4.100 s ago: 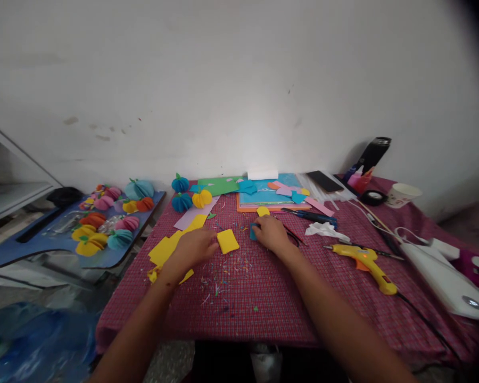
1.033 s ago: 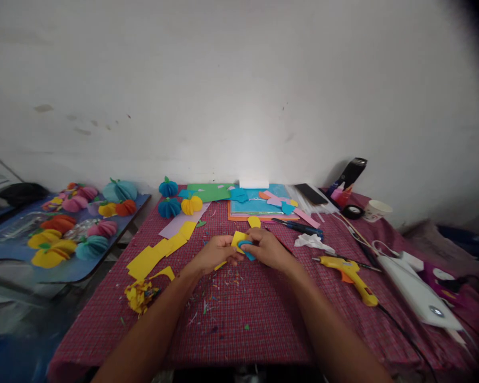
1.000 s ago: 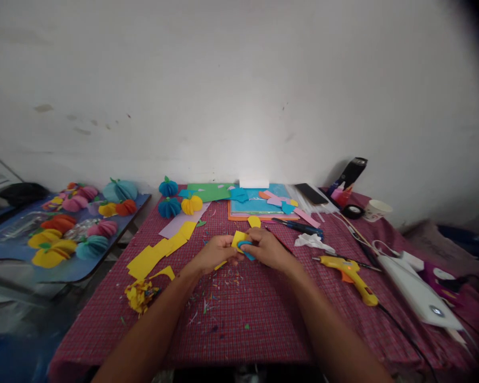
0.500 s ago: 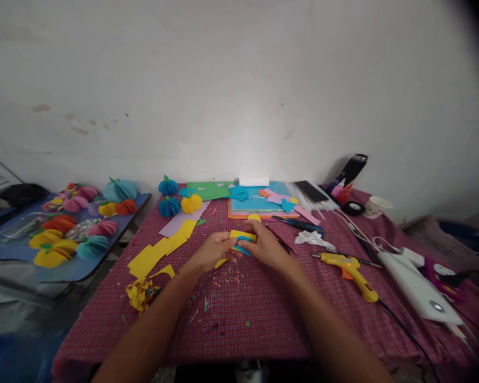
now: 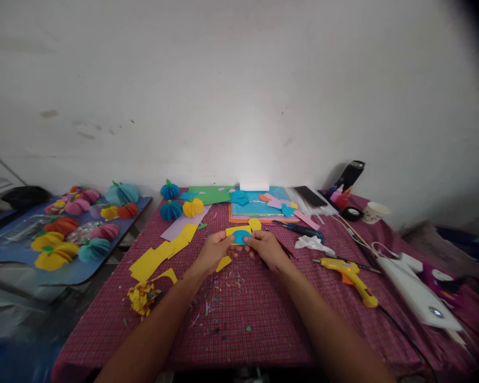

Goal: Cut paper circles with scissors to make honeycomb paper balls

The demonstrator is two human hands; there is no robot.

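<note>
Between my two hands is a blue rounded paper cutout (image 5: 240,236), lying against a yellow paper strip (image 5: 234,231) that shows behind its upper edge. My left hand (image 5: 214,250) pinches the left side with thumb on top and fingers beneath. On the opposite side, my right hand (image 5: 266,249) grips the edge the same way. A yellow round cutout (image 5: 255,224) rests just beyond my right fingers. Below my left fingertips lies a small yellow paper piece (image 5: 223,264). Yellow paper pieces (image 5: 155,259) spread out left of my hands.
A yellow glue gun (image 5: 350,276) and a crumpled tissue (image 5: 313,242) lie to the right, near a white power bank-like box (image 5: 417,290). Paper pumpkins (image 5: 171,210) stand at the back left. More fill the blue side table (image 5: 80,274). Yellow scraps (image 5: 142,298) sit front left.
The blue cutout has been turned flat to face me over the yellow strip. Both hands now hold it by opposite sides, where before my right hand covered it.
</note>
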